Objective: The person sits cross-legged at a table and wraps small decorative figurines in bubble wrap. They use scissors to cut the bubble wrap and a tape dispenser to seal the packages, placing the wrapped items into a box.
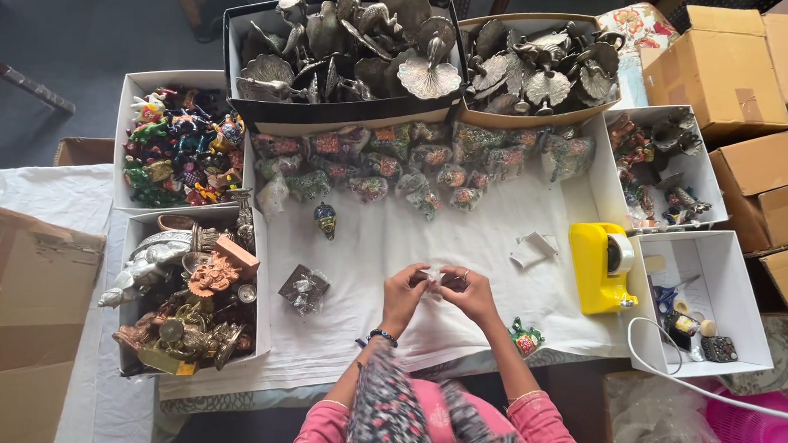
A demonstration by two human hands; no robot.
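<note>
Single head view, steep top-down over the table, facing forward, moderate distance. Hands centre-low above the table, boxes at its far and side edges. No second view.

Brown cardboard boxes at right; wrapped packets mid-table.

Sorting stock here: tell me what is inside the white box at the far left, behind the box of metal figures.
The white cardboard box holds a heap of small painted figurines in green, red, blue and yellow. Lower layers and the box floor are covered.
</note>
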